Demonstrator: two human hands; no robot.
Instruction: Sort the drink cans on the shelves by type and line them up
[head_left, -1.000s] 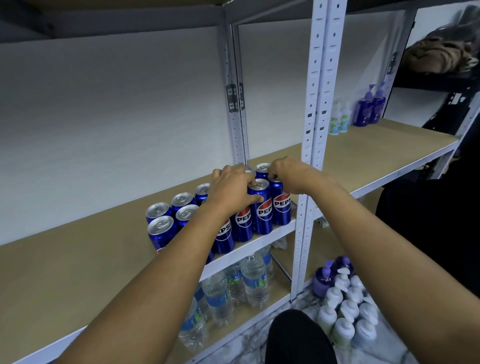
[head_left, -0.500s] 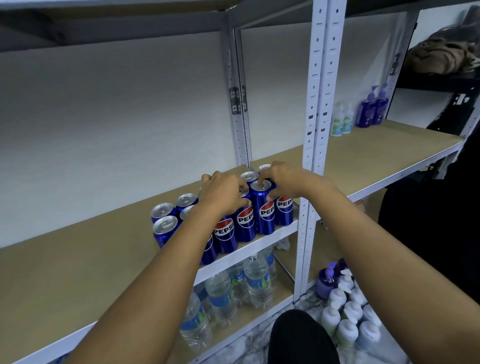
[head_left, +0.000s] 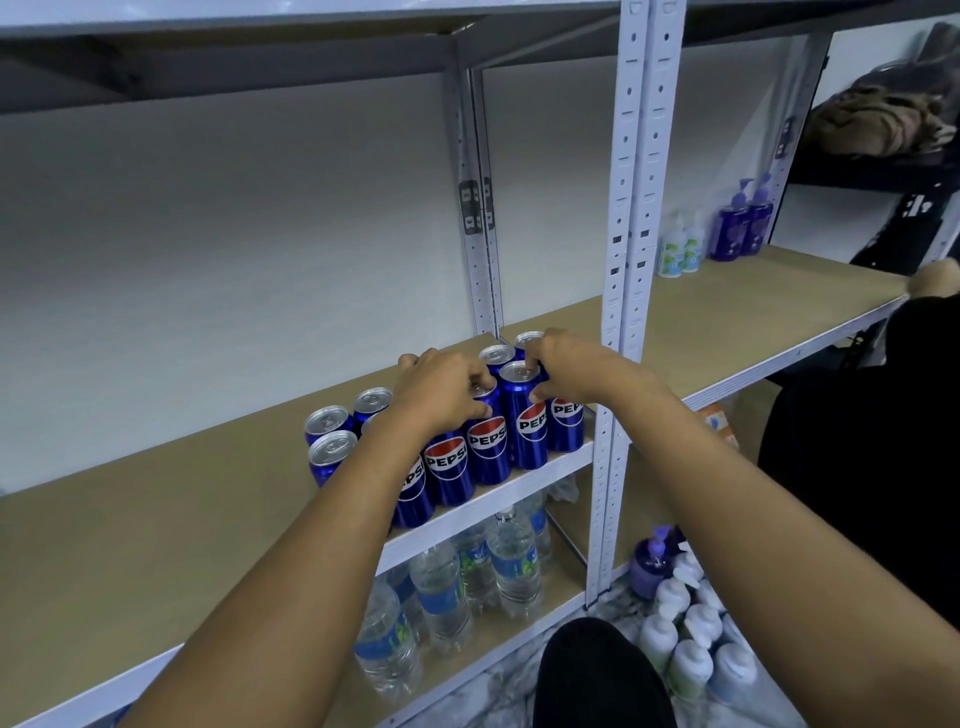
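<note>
Blue Pepsi cans (head_left: 488, 441) already stand grouped in rows at frame centre on the shelf (head_left: 156, 519). Left hand (head_left: 441, 389) and right hand (head_left: 566, 364) each grip a can top, so judging by this, only final straightening remains.

White perforated steel upright (head_left: 638, 208) splits two shelving bays. Tan board shelf (head_left: 727, 306) to its right, pale plain wall (head_left: 234, 234) behind on the left. Grey underside of upper shelf (head_left: 234, 57) overhead. Marbled floor (head_left: 493, 686) below the upright. Dark rack (head_left: 883, 171) far right, with brown bundled cloth (head_left: 878, 122) on it. Light even, dim.
</note>
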